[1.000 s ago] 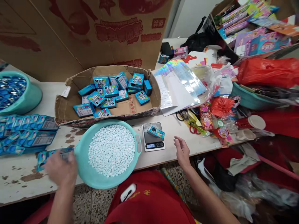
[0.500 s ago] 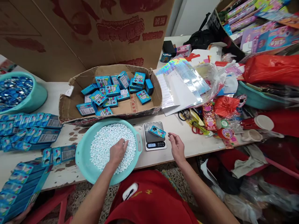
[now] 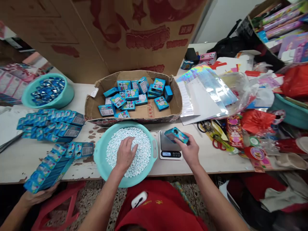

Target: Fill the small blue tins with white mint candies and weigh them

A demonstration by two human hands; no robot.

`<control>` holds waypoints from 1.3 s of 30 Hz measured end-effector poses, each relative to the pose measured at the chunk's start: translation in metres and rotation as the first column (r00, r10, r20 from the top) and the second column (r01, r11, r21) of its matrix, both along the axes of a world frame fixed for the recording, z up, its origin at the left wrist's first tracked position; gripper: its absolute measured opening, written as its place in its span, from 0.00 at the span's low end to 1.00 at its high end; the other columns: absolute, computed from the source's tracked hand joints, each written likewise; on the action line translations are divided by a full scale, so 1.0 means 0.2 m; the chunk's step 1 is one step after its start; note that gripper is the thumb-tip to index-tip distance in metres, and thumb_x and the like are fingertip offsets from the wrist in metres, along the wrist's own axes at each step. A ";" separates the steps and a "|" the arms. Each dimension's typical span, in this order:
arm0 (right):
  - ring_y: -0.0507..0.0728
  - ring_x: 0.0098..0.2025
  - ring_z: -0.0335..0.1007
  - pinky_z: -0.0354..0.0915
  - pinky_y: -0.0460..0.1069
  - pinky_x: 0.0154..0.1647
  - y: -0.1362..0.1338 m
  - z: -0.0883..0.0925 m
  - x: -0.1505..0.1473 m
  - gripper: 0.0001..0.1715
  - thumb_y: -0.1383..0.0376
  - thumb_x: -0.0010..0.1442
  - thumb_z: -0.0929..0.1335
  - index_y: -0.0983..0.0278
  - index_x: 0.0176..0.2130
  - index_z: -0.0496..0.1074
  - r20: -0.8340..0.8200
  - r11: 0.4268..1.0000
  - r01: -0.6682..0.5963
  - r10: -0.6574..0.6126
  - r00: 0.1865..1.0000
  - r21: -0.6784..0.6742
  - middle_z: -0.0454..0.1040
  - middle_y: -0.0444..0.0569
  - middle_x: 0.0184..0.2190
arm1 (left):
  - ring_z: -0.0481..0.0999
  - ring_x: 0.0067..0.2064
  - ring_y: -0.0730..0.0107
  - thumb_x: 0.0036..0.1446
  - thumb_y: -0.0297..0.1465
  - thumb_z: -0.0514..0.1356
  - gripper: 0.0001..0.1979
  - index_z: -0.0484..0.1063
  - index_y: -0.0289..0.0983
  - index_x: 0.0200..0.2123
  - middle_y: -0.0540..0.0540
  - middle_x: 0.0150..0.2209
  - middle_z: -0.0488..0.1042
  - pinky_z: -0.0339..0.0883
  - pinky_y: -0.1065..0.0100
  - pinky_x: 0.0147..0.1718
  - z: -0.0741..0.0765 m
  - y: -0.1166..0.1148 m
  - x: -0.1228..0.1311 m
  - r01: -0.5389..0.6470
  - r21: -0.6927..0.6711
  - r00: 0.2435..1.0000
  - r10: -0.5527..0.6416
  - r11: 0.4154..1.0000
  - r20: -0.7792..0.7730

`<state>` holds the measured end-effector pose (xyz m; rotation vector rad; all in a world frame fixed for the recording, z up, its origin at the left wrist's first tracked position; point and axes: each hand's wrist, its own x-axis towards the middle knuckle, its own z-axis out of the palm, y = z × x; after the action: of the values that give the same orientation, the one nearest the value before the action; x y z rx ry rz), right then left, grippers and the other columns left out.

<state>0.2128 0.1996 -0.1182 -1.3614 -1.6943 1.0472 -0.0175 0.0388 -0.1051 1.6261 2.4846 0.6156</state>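
My right hand [image 3: 190, 150] grips a small blue candy box [image 3: 176, 134], tilted, just above the plate of a digital kitchen scale [image 3: 166, 144] with a lit display. My left hand [image 3: 126, 154] rests over the small pale candies [image 3: 141, 144] inside a turquoise basin [image 3: 101, 173], its fingers apart. Nothing shows between those fingers. The basin stands directly left of the scale. Behind it, a low cardboard box [image 3: 141, 117] holds several more blue candy boxes [image 3: 131, 94].
At the lower left, a co-worker's hand [image 3: 39, 195] supports a row of blue boxes [image 3: 49, 166]. More boxes are stacked [image 3: 51, 125] behind. A turquoise bowl [image 3: 64, 98] holds shiny blue wrapped pieces. Shiny sheets [image 3: 214, 89], red-handled scissors [image 3: 218, 145] and packaging lie to the right.
My right hand has taken hold of the blue box and tipped it up off the scale. My left hand's fingers have spread. The view has swung left, showing more of the co-worker's hands.
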 end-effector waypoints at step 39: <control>0.59 0.40 0.67 0.63 0.51 0.41 -0.46 0.25 -0.51 0.17 0.67 0.51 0.71 0.61 0.42 0.68 0.250 0.745 -0.661 0.627 0.738 0.084 0.72 0.49 0.37 | 0.59 0.19 0.80 0.55 0.40 0.58 0.18 0.58 0.36 0.20 0.55 0.18 0.58 0.54 0.75 0.19 0.28 0.10 0.04 -0.769 0.179 0.161 -0.085 0.614 0.983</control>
<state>0.1106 0.1074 -0.0677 -0.7795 -2.4557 1.1120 -0.0103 0.0581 -0.0487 0.1365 1.5574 2.0438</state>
